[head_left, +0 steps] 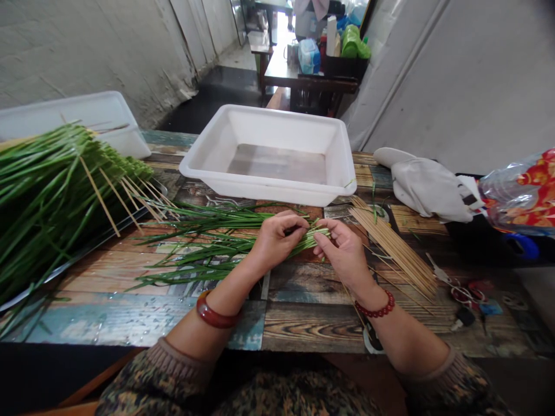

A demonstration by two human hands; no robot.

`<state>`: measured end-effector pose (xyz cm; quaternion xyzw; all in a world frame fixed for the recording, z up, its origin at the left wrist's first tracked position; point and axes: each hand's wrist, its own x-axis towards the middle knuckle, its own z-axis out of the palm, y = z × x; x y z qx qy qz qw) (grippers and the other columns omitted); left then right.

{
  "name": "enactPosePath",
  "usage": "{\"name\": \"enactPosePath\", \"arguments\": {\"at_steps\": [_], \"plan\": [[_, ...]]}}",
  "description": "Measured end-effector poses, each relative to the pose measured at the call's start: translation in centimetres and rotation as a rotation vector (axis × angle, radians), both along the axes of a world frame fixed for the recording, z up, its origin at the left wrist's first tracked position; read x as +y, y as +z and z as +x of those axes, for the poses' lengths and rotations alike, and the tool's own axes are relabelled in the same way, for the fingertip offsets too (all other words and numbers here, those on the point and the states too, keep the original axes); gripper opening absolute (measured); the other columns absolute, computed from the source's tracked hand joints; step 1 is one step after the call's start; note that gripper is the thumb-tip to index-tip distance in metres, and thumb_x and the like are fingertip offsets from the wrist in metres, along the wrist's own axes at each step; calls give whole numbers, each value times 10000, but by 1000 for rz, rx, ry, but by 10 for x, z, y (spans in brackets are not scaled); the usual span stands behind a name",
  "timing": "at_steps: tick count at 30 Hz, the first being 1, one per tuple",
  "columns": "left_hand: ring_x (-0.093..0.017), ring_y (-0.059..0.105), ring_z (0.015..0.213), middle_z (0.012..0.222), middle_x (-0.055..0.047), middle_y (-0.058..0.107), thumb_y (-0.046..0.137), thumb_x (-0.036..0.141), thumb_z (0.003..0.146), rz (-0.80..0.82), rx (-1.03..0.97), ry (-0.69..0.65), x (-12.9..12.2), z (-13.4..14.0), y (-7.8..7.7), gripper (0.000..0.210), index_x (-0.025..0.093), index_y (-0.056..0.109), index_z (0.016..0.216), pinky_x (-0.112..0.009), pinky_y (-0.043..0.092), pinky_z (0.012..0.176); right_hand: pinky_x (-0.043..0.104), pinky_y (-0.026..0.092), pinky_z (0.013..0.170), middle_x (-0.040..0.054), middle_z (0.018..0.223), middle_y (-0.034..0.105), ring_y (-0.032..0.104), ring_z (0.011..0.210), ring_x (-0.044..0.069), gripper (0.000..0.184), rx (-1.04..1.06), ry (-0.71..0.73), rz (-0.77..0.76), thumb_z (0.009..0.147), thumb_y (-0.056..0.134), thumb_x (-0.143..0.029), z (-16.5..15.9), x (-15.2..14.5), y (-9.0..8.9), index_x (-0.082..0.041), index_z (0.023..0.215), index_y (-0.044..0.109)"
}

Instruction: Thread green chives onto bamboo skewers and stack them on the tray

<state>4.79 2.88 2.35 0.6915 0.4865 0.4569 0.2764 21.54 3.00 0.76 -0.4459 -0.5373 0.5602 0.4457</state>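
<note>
Wood-plank-patterned multicoloured table (pixel 303 329), near edge crossed by both forearms. Long thin green stalks with pale ends (pixel 195 251) lie left of and between the hands. Left hand (pixel 282 236) curled over stalks, exact grip unclear. Right hand (pixel 342 248) half-closed, thumb and fingers pinching pale ends. White rectangular plastic tub (pixel 277 197) just beyond, thin tan wooden sticks (pixel 394 248) right; tabletop shows nearer.
</note>
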Motion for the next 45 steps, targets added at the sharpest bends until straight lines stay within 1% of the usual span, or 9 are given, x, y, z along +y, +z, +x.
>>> {"name": "enactPosePath", "arguments": {"at_steps": [6, 16, 22, 25, 27, 30, 36, 41, 45], "plan": [[-120, 568, 685, 707, -7, 622, 575, 93, 819, -18, -2, -28, 0, -1, 2, 149, 156, 680, 735, -223, 412, 648, 202, 523, 503, -50, 737, 610, 611, 555, 88, 492, -13, 32, 61, 814, 689, -347, 2, -1, 3, -237, 1273, 550], [-138, 573, 737, 740, -26, 628, 583, 120, 829, -22, 13, -79, -2, -1, 7, 116, 142, 659, 744, -238, 424, 693, 184, 485, 466, -52, 699, 606, 598, 515, 80, 237, -5, 16, 71, 827, 677, -367, 2, 2, -5, -208, 969, 573], [-177, 624, 846, 886, -70, 702, 625, 221, 846, -68, 68, -95, -1, -5, 7, 119, 139, 697, 893, -272, 460, 779, 187, 495, 476, -49, 689, 611, 610, 524, 89, 233, -22, 33, 89, 834, 666, -368, 1, 1, -4, -206, 967, 563], [-197, 649, 919, 1019, -101, 729, 597, 295, 884, -137, 90, -177, -1, -7, 9, 246, 131, 703, 1034, -276, 467, 816, 197, 505, 489, -46, 679, 611, 621, 536, 99, 223, -55, 42, 136, 850, 650, -365, 1, 0, -3, -209, 987, 569], [-182, 649, 867, 970, -81, 740, 551, 311, 912, -194, 92, -252, -2, -8, 11, 265, 129, 715, 1013, -255, 466, 779, 204, 509, 498, -48, 660, 604, 623, 537, 105, 208, -81, 41, 169, 862, 638, -358, 1, -1, -3, -210, 995, 576], [-150, 601, 734, 799, -37, 715, 522, 333, 923, -263, 113, -283, -2, -8, 18, 304, 118, 734, 889, -223, 438, 679, 205, 497, 501, -46, 650, 600, 614, 532, 104, 201, -118, 38, 216, 862, 636, -341, 2, 1, -1, -209, 1008, 597], [-130, 530, 686, 738, -18, 656, 566, 361, 879, -273, 146, -122, 2, -16, 34, 300, 109, 722, 836, -216, 399, 633, 214, 492, 487, 4, 730, 665, 616, 537, 112, 380, -28, 127, 161, 901, 552, -389, 7, 6, 12, -166, 1208, 569], [-115, 473, 642, 650, 2, 578, 548, 412, 877, -283, 152, -25, 6, -25, 54, 333, 127, 651, 738, -216, 375, 607, 209, 436, 430, 1, 644, 652, 556, 431, 99, 306, -112, 178, 194, 892, 539, -369, 10, 4, 19, -147, 1066, 658], [-123, 481, 668, 689, -14, 598, 528, 448, 890, -324, 199, -103, 2, -21, 77, 375, 123, 665, 762, -227, 385, 643, 223, 418, 444, 7, 638, 657, 551, 449, 113, 261, -175, 85, 353, 902, 520, -338, 13, 2, 22, -169, 961, 709]]}}
